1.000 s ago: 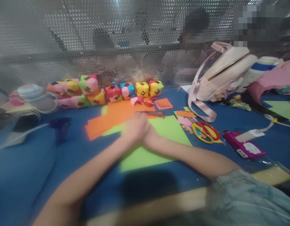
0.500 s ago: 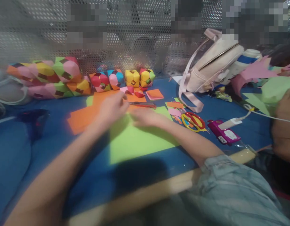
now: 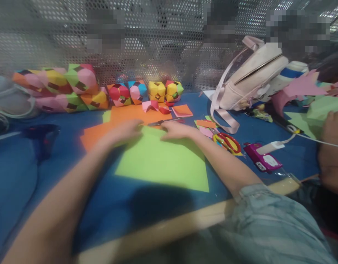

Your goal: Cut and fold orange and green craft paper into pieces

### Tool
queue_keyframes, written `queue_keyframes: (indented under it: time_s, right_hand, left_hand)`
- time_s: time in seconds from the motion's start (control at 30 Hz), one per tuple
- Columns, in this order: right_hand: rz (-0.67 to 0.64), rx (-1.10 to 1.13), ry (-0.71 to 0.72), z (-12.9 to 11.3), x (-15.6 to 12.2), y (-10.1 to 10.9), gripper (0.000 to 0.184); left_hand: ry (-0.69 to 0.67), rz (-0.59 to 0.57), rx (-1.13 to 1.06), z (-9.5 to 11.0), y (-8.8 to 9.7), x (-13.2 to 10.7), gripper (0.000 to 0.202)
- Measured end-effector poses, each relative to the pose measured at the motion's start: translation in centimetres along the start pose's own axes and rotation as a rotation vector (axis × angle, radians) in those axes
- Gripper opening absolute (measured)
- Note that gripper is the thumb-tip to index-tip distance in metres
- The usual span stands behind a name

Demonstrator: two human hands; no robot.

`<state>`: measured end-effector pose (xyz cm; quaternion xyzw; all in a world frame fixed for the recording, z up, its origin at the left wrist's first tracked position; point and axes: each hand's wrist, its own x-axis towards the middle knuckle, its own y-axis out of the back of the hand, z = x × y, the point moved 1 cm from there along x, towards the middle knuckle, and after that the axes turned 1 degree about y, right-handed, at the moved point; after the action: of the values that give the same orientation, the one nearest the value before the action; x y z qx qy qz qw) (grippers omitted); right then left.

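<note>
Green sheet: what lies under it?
Past the far edge of the green sheet, orange paper pokes out; blue table surrounds the rest. Left hand and right hand press that edge. Anything beneath the middle is covered.

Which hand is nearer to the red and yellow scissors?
Right. The right hand rests on the green sheet just left of the scissors; the left hand is farther left.

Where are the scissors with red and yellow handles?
Head view: the scissors lie on the blue table, right of the right hand, between the lime-green paper sheet and a magenta device.
</note>
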<state>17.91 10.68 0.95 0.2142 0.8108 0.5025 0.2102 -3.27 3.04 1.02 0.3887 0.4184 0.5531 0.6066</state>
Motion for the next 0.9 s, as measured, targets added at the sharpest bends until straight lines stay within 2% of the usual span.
queue_keyframes:
  time_s: [0.13,0.3,0.47,0.6,0.7,0.77,0.9]
  right_hand:
    - [0.025,0.124,0.003,-0.2,0.0,-0.2,0.025]
    - [0.043,0.253,0.045,-0.8,-0.1,-0.6,0.037]
    - [0.054,0.271,0.075,-1.1,-0.1,-0.7,0.01]
    - [0.109,0.257,0.067,-0.6,0.1,-0.2,0.008]
    - [0.134,0.244,0.059,-0.3,0.0,0.0,0.009]
    - [0.142,0.238,0.057,-0.2,-0.1,0.1,0.009]
    - [0.158,0.22,0.051,0.2,-0.4,0.0,0.008]
  left_hand:
    - [0.02,0.036,-0.029,-0.6,-0.4,0.2,0.061]
    - [-0.068,0.037,-0.109,0.7,-0.8,0.1,0.049]
    - [-0.119,0.056,-0.172,1.2,-0.8,0.3,0.048]
    - [-0.087,0.084,-0.196,-0.2,-0.2,0.2,0.046]
    - [-0.083,0.068,-0.213,-0.9,-0.1,-0.3,0.032]
    - [-0.079,0.063,-0.224,-1.0,-0.2,-0.7,0.023]
    - [-0.059,0.106,-0.245,-0.8,-0.6,-1.4,0.024]
